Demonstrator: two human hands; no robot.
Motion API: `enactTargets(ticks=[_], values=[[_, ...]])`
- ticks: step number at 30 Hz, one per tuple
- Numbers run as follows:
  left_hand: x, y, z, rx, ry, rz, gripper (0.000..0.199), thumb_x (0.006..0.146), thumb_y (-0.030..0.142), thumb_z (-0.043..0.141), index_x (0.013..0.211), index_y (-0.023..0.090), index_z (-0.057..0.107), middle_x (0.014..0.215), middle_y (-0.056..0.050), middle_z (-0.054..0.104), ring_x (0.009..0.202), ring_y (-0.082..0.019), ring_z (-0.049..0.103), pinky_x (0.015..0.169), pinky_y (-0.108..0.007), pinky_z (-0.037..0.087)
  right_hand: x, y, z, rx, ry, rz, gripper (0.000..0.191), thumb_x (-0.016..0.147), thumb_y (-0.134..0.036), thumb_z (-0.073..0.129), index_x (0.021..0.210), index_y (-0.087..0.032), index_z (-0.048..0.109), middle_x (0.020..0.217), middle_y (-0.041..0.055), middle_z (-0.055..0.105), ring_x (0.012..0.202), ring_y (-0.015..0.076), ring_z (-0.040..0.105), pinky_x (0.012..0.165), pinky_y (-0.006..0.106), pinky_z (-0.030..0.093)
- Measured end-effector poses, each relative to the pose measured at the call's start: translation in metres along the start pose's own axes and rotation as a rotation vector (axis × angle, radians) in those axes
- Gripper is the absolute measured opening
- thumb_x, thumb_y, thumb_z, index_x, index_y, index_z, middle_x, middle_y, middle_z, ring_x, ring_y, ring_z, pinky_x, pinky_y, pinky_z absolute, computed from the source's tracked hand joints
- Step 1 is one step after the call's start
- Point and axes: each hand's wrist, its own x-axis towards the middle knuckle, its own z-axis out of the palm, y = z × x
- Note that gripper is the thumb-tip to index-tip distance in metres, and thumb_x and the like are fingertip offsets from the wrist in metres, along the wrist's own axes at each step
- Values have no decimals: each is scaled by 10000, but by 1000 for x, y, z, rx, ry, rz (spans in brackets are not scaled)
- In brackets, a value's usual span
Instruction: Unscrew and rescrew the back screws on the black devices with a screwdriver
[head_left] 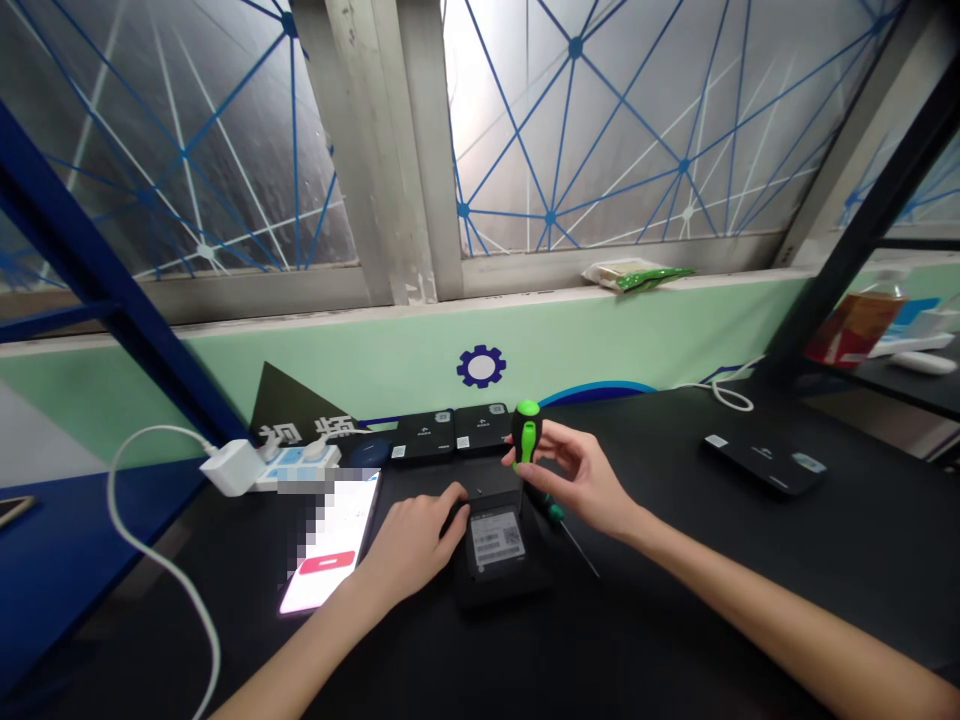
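My right hand (581, 475) grips a short screwdriver (529, 432) with a black and bright green handle, held upright, its tip pointing down behind my fingers. Below it is a black box (498, 540) with a white printed label on its face. My left hand (424, 540) is closed at the box's left edge, thumb and fingers pressed on its side. A second screwdriver (556, 513), dark green with a long thin shaft, lies on the table just right of the box. Whether the short screwdriver's tip touches anything is hidden.
Two flat black boxes (424, 437) lie by the wall, another (765, 462) at the right. Left of my hand lies a lit phone (337, 540). Behind it stand a power strip (300, 465) and a white charger (232, 467) with its cable. The black table (675, 620) runs along the window.
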Motion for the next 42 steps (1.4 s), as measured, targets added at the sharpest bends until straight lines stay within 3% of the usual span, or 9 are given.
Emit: enactTargets(ticks=[5, 11, 23, 32, 42], values=[[0, 0, -1, -1, -1, -2, 269, 1036, 359, 337, 1124, 237, 560, 816, -42, 704, 743, -264, 694, 618, -294, 404, -1, 5, 0, -31, 34, -6, 222, 844, -360, 726, 998, -204, 688, 1077, 87, 696, 960, 242, 661, 856, 395, 538], [0, -1, 0, -12, 8, 8, 256, 1038, 350, 343, 1121, 234, 556, 824, -43, 705, 744, -264, 694, 617, -293, 396, 1, 12, 2, -22, 99, 15, 220, 792, -330, 781, 937, -211, 665, 954, 48, 666, 843, 205, 641, 780, 353, 547], [0, -2, 2, -4, 14, 17, 250, 1041, 338, 344, 1132, 238, 554, 831, -40, 705, 759, -261, 696, 617, -292, 396, 0, 1, 0, 31, 23, -12, 251, 862, -295, 715, 1095, -211, 670, 977, 60, 693, 890, 206, 642, 810, 348, 517], [0, -2, 2, -16, 18, 19, 249, 1038, 338, 342, 1134, 248, 553, 825, -28, 706, 738, -265, 691, 604, -293, 380, 1, 11, 2, -14, 101, 5, 229, 799, -287, 775, 993, -210, 682, 986, 50, 666, 812, 185, 624, 739, 323, 526], [0, -3, 3, -16, 20, 21, 240, 1039, 342, 351, 1127, 245, 551, 827, -31, 703, 740, -261, 691, 598, -287, 371, -1, 1, 1, 26, 32, -3, 199, 870, -304, 704, 1036, -202, 662, 993, 68, 698, 880, 205, 642, 798, 341, 508]])
